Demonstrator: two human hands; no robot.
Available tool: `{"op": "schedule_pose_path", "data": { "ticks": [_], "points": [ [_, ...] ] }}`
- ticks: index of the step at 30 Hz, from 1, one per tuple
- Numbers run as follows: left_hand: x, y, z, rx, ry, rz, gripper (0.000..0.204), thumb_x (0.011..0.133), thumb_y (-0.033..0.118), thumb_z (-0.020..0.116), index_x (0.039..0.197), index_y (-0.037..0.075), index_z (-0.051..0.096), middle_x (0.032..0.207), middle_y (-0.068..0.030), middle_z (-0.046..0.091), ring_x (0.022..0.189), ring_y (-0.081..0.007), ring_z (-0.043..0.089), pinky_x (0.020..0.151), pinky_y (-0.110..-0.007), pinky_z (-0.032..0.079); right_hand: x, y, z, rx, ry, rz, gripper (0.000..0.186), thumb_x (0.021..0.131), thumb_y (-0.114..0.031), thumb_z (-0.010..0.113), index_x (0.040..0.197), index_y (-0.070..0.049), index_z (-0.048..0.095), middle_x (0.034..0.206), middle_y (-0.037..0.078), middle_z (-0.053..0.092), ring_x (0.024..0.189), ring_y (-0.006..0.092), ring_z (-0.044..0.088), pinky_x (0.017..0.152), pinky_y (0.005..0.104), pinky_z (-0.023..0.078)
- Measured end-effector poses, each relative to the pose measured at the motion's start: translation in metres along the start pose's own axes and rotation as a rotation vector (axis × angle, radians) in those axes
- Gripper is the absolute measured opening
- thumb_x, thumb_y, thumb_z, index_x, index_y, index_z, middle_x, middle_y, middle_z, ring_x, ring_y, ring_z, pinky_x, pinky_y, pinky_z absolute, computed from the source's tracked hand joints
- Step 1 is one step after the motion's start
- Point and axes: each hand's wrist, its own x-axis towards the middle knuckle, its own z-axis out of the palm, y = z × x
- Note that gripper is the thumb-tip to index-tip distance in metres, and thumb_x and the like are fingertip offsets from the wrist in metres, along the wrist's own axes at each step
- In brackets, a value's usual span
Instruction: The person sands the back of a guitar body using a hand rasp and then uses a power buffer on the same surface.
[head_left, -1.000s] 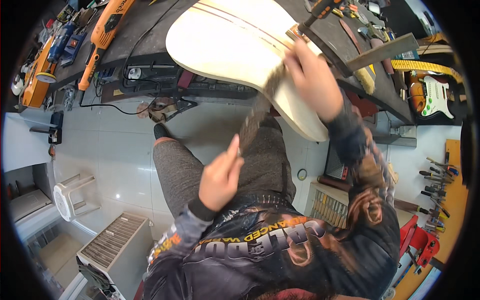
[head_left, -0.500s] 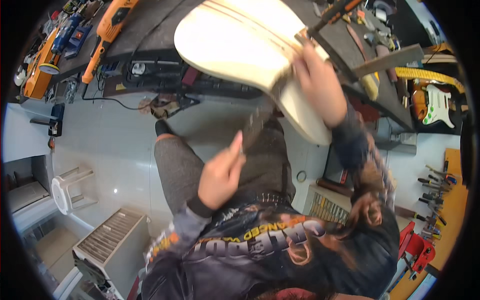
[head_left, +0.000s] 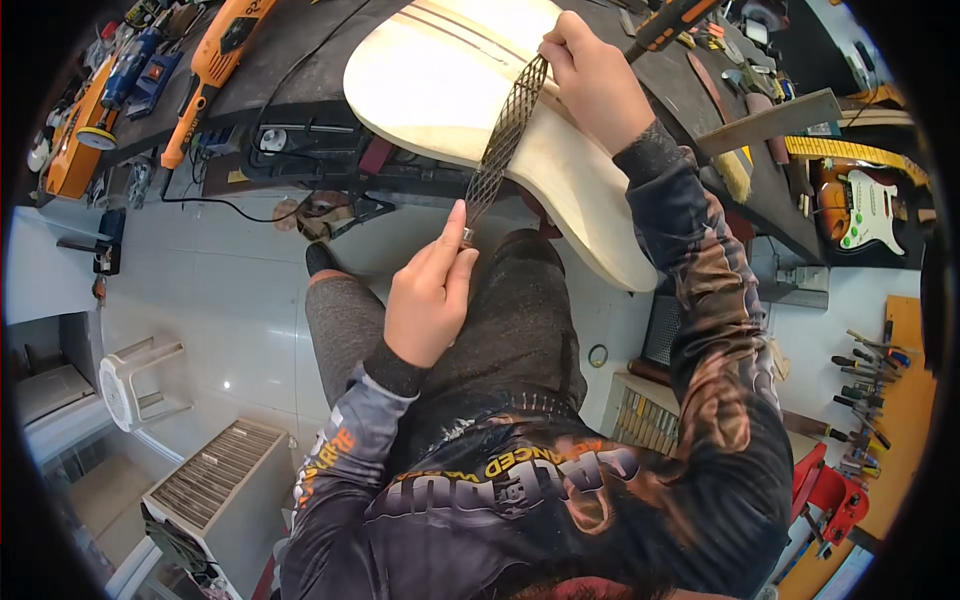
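Observation:
A pale wooden guitar body (head_left: 430, 90) with thin dark stripes lies on the workbench, one end overhanging its near edge. Across its near edge runs a long, dark saw rasp (head_left: 508, 135) with an open lattice blade. My left hand (head_left: 430, 300) is closed round the rasp's near end, below the wood, with the index finger stretched along it. The far end is pinched in my right hand (head_left: 597, 85), above the body. Between the hands the rasp slants over the curved side of the wood, apparently touching it.
An orange power tool (head_left: 222, 60) and a polisher (head_left: 120, 85) lie on the bench's left. A clamp handle (head_left: 672, 25) rises near my right hand. At right are a metal plate (head_left: 770, 122), a brush (head_left: 737, 178) and a finished guitar (head_left: 860, 210). A white stool (head_left: 125, 385) stands at lower left.
The rasp has moved up and away from me, along with my left hand. My right hand has shifted farther off and slightly left. The guitar body stays nearly in place.

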Motion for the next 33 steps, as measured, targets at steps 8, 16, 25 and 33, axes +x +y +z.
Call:
{"op": "schedule_pose_path", "data": {
  "ticks": [8, 16, 25, 33],
  "points": [
    [-0.049, 0.010, -0.009, 0.017, -0.082, -0.063, 0.061, 0.102, -0.003, 0.071, 0.161, 0.001, 0.058, 0.107, -0.0250, 0.077, 0.089, -0.0341, 0.077, 0.084, -0.039, 0.060, -0.041, -0.030, -0.015, 0.092, -0.077, 0.100, 0.021, 0.112, -0.017, 0.064, 0.107, 0.000, 0.054, 0.096, 0.029, 0.073, 0.093, 0.0499, 0.072, 0.076, 0.0531, 0.055],
    [-0.077, 0.004, -0.006, 0.067, -0.078, -0.051, 0.060, 0.104, -0.001, 0.069, 0.163, 0.003, 0.056, 0.107, -0.0244, 0.076, 0.087, -0.0358, 0.075, 0.083, -0.039, 0.060, -0.063, -0.022, -0.005, 0.101, -0.101, 0.044, 0.017, 0.111, -0.018, 0.065, 0.111, -0.002, 0.061, 0.095, 0.025, 0.075, 0.093, 0.0469, 0.074, 0.080, 0.0521, 0.057],
    [-0.037, -0.004, -0.016, 0.069, 0.007, -0.062, 0.058, 0.105, 0.000, 0.069, 0.161, 0.002, 0.058, 0.107, -0.0258, 0.077, 0.087, -0.0361, 0.075, 0.083, -0.040, 0.060, -0.009, -0.031, 0.014, -0.001, -0.156, 0.087, 0.023, 0.114, -0.025, 0.061, 0.113, -0.003, 0.056, 0.094, 0.028, 0.074, 0.090, 0.0528, 0.071, 0.075, 0.0584, 0.054],
    [-0.004, -0.007, -0.018, 0.051, 0.054, -0.033, 0.063, 0.102, 0.001, 0.073, 0.163, 0.003, 0.056, 0.100, -0.0235, 0.074, 0.084, -0.0419, 0.073, 0.076, -0.046, 0.059, 0.044, -0.015, 0.030, 0.093, -0.010, -0.101, 0.019, 0.112, -0.020, 0.063, 0.111, -0.002, 0.057, 0.094, 0.027, 0.075, 0.089, 0.0508, 0.072, 0.074, 0.0550, 0.055]
  ]
}}
